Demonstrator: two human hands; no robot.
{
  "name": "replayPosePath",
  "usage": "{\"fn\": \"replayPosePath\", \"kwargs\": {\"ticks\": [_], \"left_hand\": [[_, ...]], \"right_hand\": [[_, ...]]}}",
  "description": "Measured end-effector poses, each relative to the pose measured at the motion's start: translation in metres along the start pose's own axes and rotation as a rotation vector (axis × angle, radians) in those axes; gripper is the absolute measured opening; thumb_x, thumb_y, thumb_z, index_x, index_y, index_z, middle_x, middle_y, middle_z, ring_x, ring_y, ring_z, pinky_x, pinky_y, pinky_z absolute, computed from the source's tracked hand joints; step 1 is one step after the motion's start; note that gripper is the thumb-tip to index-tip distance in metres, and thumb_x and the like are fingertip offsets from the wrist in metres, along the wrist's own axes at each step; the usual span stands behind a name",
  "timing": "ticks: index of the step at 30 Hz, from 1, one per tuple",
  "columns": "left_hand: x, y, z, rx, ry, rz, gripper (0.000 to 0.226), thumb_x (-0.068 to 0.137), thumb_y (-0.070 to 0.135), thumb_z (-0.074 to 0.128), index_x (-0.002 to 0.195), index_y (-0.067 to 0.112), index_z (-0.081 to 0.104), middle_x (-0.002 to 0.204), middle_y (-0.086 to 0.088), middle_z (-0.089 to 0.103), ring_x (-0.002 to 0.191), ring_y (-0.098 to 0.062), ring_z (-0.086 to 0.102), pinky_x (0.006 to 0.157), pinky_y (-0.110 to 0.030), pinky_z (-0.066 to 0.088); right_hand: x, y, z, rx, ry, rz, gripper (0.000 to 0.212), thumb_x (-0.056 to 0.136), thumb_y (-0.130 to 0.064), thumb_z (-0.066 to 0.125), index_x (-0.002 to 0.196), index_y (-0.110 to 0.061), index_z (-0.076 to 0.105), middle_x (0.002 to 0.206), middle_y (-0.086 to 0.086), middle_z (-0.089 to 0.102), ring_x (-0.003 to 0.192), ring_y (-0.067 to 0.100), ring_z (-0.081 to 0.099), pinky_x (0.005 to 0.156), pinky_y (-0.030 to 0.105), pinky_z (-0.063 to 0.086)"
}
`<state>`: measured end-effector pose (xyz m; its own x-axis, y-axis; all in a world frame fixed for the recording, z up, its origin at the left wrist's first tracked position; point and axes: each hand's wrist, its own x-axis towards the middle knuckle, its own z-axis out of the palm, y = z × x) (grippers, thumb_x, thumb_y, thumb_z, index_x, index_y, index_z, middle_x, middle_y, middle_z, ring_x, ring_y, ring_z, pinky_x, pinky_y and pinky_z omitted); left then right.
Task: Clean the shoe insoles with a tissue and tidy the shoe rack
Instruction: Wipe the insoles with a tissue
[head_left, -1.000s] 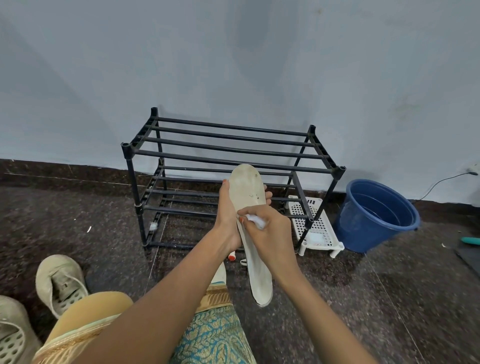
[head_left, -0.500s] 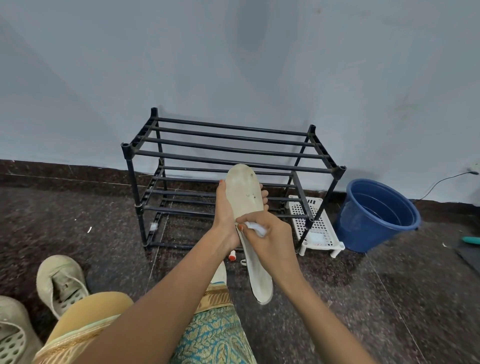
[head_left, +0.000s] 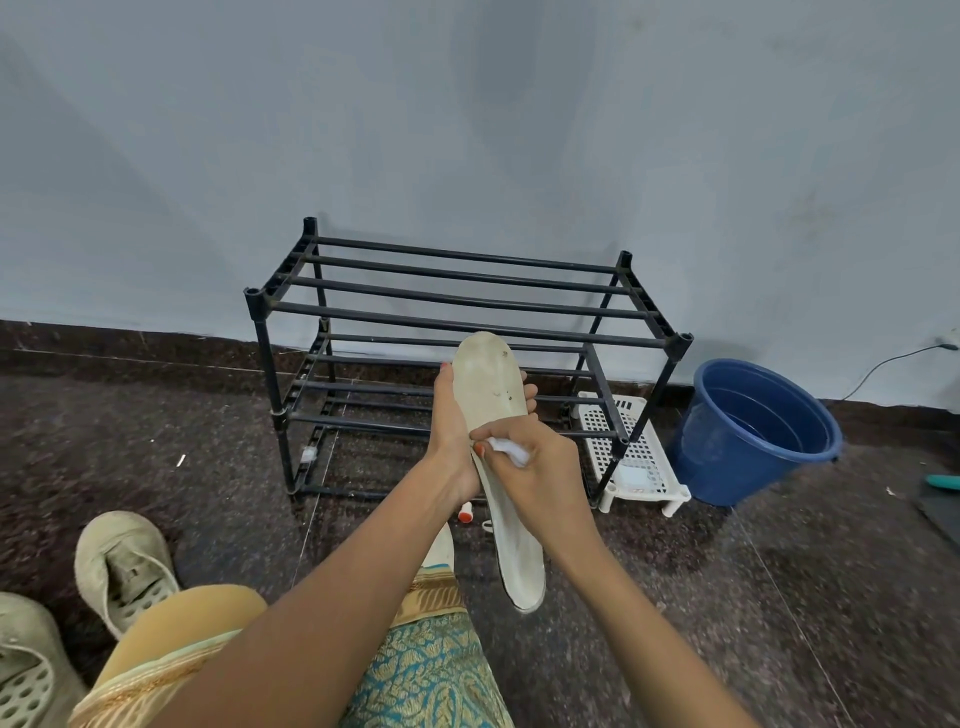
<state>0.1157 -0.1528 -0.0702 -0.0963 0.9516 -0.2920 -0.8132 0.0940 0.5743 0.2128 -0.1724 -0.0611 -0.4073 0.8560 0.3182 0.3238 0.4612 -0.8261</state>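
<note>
My left hand (head_left: 451, 426) grips a long off-white insole (head_left: 488, 384) from behind, its toe end pointing up and showing a few dark specks. My right hand (head_left: 535, 473) pinches a small white tissue (head_left: 506, 449) and presses it against the middle of the insole. The insole's heel end (head_left: 522, 571) hangs below my right wrist. Behind them stands the black two-tier shoe rack (head_left: 457, 291) against the wall, with bare bars on both tiers.
Two worn beige shoes (head_left: 122, 566) (head_left: 26, 670) lie on the dark floor at lower left. A white perforated stand (head_left: 631, 457) sits by the rack's right leg, a blue bucket (head_left: 753, 431) beyond it. A small red-capped item (head_left: 465, 513) lies under my hands.
My right hand with the tissue has slid a little down the insole toward its middle. The insole's toe has tilted slightly left.
</note>
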Motion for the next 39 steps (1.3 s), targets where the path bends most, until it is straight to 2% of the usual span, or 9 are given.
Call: {"fn": "replayPosePath", "kwargs": {"ticks": [6,12,15,18,22,25,31,36,39], "left_hand": [[0.0,-0.002,0.0,0.017,0.004,-0.011,0.071,0.092,0.06,0.023,0.099,0.004,0.066,0.083,-0.013,0.071,0.072,-0.02,0.064,0.077,-0.033,0.049],[-0.005,0.0,0.004,0.047,-0.009,-0.043,0.072,0.091,0.061,0.022,0.096,0.005,0.066,0.087,-0.013,0.07,0.083,-0.023,0.061,0.083,-0.034,0.047],[-0.004,0.0,0.002,0.03,0.0,-0.034,0.072,0.092,0.061,0.021,0.097,0.005,0.067,0.083,-0.013,0.071,0.075,-0.022,0.064,0.079,-0.034,0.048],[-0.001,0.0,0.0,0.008,0.014,-0.007,0.073,0.093,0.061,0.021,0.098,0.004,0.066,0.082,-0.013,0.071,0.066,-0.019,0.067,0.074,-0.033,0.051],[0.0,-0.001,0.001,0.009,0.018,-0.001,0.073,0.092,0.061,0.022,0.097,0.004,0.067,0.083,-0.013,0.071,0.068,-0.02,0.067,0.073,-0.033,0.051],[-0.004,0.001,0.004,0.024,-0.001,-0.01,0.069,0.092,0.059,0.023,0.095,0.005,0.066,0.08,-0.013,0.07,0.073,-0.021,0.062,0.077,-0.033,0.048],[-0.008,0.002,0.004,0.067,-0.014,-0.046,0.067,0.091,0.059,0.024,0.094,0.008,0.067,0.082,-0.01,0.071,0.075,-0.022,0.061,0.075,-0.033,0.047],[-0.005,0.002,0.003,0.035,0.0,-0.017,0.071,0.093,0.06,0.022,0.094,0.006,0.067,0.078,-0.012,0.07,0.071,-0.021,0.062,0.075,-0.033,0.048],[-0.003,0.002,0.002,0.039,0.007,0.004,0.073,0.093,0.06,0.019,0.097,0.004,0.065,0.077,-0.011,0.07,0.064,-0.018,0.065,0.071,-0.031,0.05]], "right_hand": [[-0.003,0.002,-0.003,-0.025,0.015,-0.02,0.013,0.08,0.001,0.063,0.085,-0.008,0.071,0.081,-0.01,0.06,0.08,-0.014,0.054,0.075,0.003,0.039],[0.007,-0.002,-0.003,-0.079,0.052,-0.011,0.016,0.081,0.005,0.059,0.085,-0.005,0.07,0.085,-0.005,0.059,0.081,-0.002,0.051,0.075,-0.002,0.035],[0.003,-0.003,-0.002,-0.097,0.036,-0.028,0.017,0.081,0.005,0.059,0.086,-0.006,0.07,0.086,-0.002,0.061,0.084,0.005,0.053,0.076,0.0,0.035],[-0.005,-0.003,-0.001,-0.086,0.03,-0.048,0.018,0.08,0.005,0.059,0.086,-0.007,0.071,0.083,-0.004,0.061,0.082,-0.001,0.052,0.075,0.0,0.036],[-0.008,-0.002,-0.004,-0.107,0.009,-0.071,0.019,0.079,0.005,0.06,0.086,-0.008,0.071,0.085,-0.001,0.064,0.082,0.003,0.055,0.076,0.007,0.039],[-0.001,0.003,-0.007,-0.215,-0.012,-0.095,0.019,0.078,0.007,0.058,0.086,-0.005,0.07,0.09,0.007,0.064,0.088,0.016,0.056,0.076,0.013,0.039],[0.011,0.013,-0.009,-0.345,0.066,-0.085,0.017,0.08,0.006,0.058,0.091,-0.001,0.069,0.094,0.013,0.06,0.092,0.026,0.055,0.077,0.024,0.042],[0.003,0.005,-0.006,-0.202,0.041,-0.081,0.019,0.08,0.007,0.058,0.088,-0.004,0.07,0.09,0.006,0.063,0.083,0.007,0.053,0.074,0.002,0.037],[-0.001,-0.001,-0.005,-0.132,0.002,-0.074,0.02,0.08,0.007,0.058,0.088,-0.005,0.071,0.087,-0.002,0.061,0.082,0.001,0.051,0.076,-0.001,0.035]]}}
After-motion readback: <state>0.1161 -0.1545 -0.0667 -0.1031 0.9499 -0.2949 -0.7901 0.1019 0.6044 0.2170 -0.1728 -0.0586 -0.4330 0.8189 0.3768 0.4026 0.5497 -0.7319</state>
